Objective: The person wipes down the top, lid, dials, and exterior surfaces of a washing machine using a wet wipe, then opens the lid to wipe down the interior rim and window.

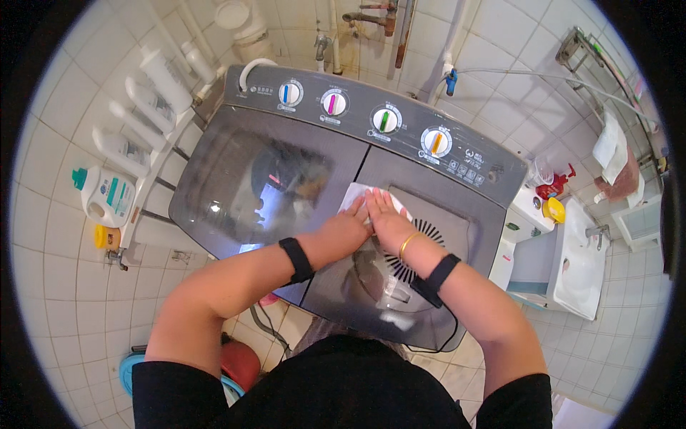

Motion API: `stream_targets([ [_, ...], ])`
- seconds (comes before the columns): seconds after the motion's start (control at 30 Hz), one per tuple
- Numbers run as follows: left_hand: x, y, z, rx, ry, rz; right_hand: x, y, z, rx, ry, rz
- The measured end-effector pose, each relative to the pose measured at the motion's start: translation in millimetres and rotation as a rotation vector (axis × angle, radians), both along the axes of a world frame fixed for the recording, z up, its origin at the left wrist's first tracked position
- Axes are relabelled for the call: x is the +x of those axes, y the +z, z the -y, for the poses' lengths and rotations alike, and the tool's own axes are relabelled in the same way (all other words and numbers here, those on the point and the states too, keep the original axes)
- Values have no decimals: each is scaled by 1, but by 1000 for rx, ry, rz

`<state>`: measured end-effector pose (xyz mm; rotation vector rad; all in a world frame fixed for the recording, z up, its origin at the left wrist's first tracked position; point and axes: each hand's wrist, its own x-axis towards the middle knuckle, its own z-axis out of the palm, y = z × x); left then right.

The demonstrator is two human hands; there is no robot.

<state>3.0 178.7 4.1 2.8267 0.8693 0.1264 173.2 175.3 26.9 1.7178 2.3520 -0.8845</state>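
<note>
Both my hands are on the right-hand lid of a dark grey twin-tub washing machine (286,229), close to the seam between its two lids. Under them lies a white cloth or tissue (353,191), mostly covered. My right hand (388,220) rests flat on it with fingers stretched out and side by side. Touching it from the left, my left hand (348,227) lies with its fingers pointing up along the cloth; part of them is hidden. Beyond the lids, the control panel (357,118) carries several white knobs with coloured grips.
White bottles (166,80) and a detergent jug (107,196) stand on a rack at the left. A washbasin (582,264), a red pump bottle (554,184) and a yellow container (554,209) are at the right. A blue-handled tap (450,82) is behind the machine.
</note>
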Motion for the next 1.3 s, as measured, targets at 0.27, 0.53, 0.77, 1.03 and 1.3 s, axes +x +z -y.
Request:
stream_targets([
  [0.27, 42, 12, -105, -162, 172, -120, 32, -10, -100, 144, -60, 17],
  [0.53, 69, 8, -80, -41, 20, 8, 74, -2, -53, 256, -66, -67],
  [0.77, 98, 32, -69, -199, 70, 9, 112, -11, -40, 469, -51, -133],
  [1.03, 150, 39, -75, -102, 110, -13, 150, -4, -46, 586, -165, -344],
  [1.3, 246, 3, -57, 100, -116, 226, 234, 3, 3, 713, -272, -147],
])
